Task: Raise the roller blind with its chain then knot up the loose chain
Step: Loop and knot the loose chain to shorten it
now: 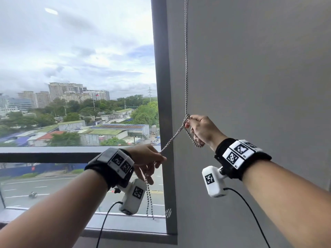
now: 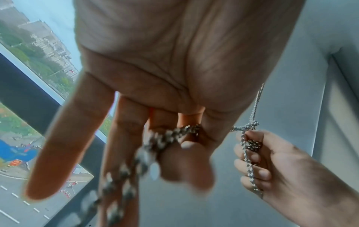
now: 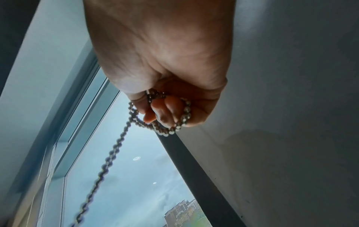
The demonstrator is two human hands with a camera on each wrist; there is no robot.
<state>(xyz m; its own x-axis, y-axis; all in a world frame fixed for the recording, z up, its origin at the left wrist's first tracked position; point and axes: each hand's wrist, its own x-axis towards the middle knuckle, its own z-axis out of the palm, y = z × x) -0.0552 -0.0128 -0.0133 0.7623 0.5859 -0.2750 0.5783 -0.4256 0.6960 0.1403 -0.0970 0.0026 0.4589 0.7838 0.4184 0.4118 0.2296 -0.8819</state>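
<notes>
At the right edge of the window, in front of the grey wall, the metal bead chain hangs down doubled from above the head view. The roller blind itself is not seen; the glass is uncovered over the whole visible pane. The right hand is raised beside the dark window frame and clenched around the chain where the strands cross over one another; a short loop of beads droops below its curled fingers. The left-wrist view shows the crossing as a small twist just above that fist. From the crossing a doubled run of chain slants down and left to the left hand, which sits lower, level with the horizontal window rail. The left hand pinches the chain between thumb and forefinger, its remaining fingers extended and relaxed. Below the pinch the loose end hangs straight down as two strands, ending near the sill. Both wrists carry black bands with marker blocks and a white camera unit.
</notes>
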